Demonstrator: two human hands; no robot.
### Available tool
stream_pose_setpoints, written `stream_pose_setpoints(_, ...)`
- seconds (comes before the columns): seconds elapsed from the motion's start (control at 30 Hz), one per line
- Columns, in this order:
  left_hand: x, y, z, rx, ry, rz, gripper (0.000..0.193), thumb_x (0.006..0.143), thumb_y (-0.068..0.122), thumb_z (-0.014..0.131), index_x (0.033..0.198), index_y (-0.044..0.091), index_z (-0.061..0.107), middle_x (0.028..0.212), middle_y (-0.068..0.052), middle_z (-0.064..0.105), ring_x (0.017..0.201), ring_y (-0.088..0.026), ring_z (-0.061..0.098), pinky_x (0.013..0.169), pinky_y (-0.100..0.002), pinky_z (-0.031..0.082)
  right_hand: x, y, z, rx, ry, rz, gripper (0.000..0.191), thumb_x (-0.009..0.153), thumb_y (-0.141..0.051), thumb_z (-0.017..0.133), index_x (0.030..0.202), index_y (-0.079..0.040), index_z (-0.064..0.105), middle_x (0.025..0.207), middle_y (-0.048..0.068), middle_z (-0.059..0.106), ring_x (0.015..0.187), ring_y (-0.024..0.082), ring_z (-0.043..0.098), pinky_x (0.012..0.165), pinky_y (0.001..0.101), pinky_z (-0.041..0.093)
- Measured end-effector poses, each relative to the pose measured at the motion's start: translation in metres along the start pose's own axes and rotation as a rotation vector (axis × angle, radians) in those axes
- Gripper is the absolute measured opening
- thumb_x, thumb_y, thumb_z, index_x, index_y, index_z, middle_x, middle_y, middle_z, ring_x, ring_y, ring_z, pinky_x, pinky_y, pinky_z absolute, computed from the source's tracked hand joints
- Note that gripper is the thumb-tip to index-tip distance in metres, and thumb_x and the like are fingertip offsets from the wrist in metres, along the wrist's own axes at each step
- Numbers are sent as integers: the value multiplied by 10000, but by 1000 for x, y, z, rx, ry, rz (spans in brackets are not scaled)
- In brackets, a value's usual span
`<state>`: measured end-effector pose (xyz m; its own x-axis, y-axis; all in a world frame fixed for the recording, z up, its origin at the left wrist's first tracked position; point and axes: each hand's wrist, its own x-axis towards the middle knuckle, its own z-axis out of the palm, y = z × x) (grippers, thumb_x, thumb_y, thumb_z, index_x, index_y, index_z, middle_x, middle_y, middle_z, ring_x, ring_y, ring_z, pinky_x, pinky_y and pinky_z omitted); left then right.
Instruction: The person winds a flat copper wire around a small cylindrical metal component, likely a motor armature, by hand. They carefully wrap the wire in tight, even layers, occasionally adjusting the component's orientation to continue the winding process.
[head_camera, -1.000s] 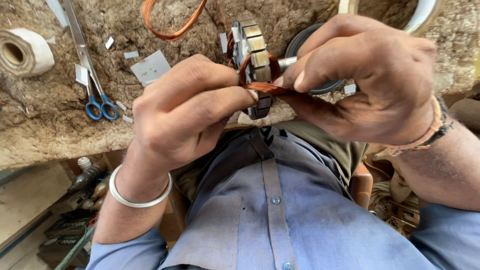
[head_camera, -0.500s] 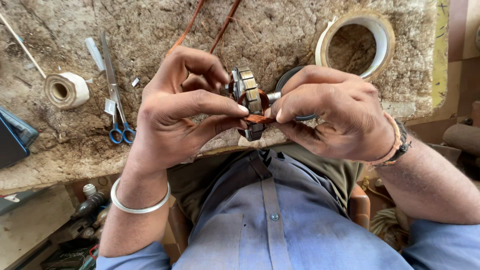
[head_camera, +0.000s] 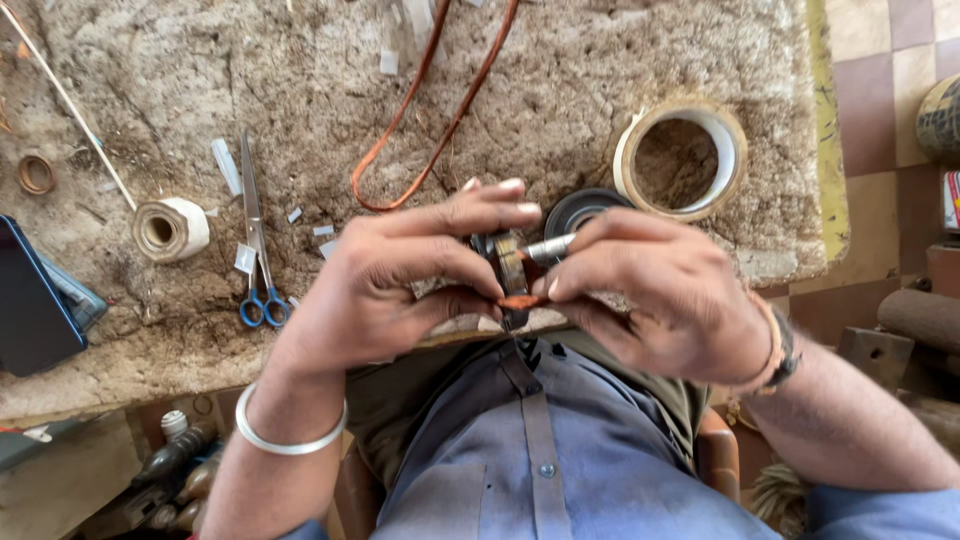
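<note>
Both hands hold a small metal motor armature (head_camera: 510, 262) with a steel shaft and copper-coloured wire, above the near edge of the worn workbench (head_camera: 300, 90). My left hand (head_camera: 395, 280) wraps it from the left, fingers over its top and thumb underneath. My right hand (head_camera: 650, 295) pinches the shaft and the copper wire at its lower side. Most of the armature is hidden by the fingers. A loop of copper wire (head_camera: 420, 120) lies on the bench just beyond the hands.
Blue-handled scissors (head_camera: 255, 240) and a small white tape roll (head_camera: 168, 228) lie to the left. A wide tape roll (head_camera: 682, 158) and a black ring (head_camera: 580, 210) sit at the right. A dark phone (head_camera: 30, 300) rests at the far left edge. Tools lie below the bench.
The camera view has shifted, so the bench shows more fully. The hands and armature appear lower in view, with the left fingers now stretched over the armature's top.
</note>
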<state>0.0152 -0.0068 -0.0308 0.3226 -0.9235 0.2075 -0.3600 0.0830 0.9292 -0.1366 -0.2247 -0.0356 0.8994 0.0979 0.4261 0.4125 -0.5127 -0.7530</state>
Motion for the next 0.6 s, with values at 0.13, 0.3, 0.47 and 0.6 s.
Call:
stream_pose_setpoints(0.13, -9, 5, 11, -17, 37, -15, 203, 810, 16, 856, 962, 82, 740, 1360, -93, 702, 1430, -300, 605, 1303, -478, 430, -9, -17, 6, -1, 57, 127, 318, 790, 6, 856, 1048, -58, 683, 957, 70, 722, 906, 203, 745, 774, 306, 610)
stream_pose_setpoints(0.3, -14, 4, 17, -7, 50, -11, 203, 809, 16, 844, 964, 104, 747, 1355, -75, 701, 1428, -306, 599, 1287, -484, 420, -19, -27, 12, 98, 152, 299, 324, 783, -33, 870, 1050, -49, 686, 1004, 75, 755, 930, 177, 773, 791, 274, 615)
stream_pose_setpoints(0.47, -18, 3, 20, 7, 56, 5, 209, 815, -1, 826, 979, 99, 744, 1346, -76, 706, 1426, -317, 605, 1293, -501, 408, -32, -31, 31, 41, 233, 435, 255, 769, -14, 857, 1000, -15, 748, 1005, 104, 769, 885, 156, 776, 764, 256, 618)
stream_pose_setpoints(0.6, -20, 4, 23, 20, 69, 4, 208, 820, 31, 841, 990, 113, 754, 1323, -63, 717, 1408, -307, 628, 1288, -494, 424, -40, -32, 43, 137, 309, 438, 205, 835, 37, 804, 1027, 13, 738, 1076, 143, 765, 949, 169, 776, 802, 250, 637)
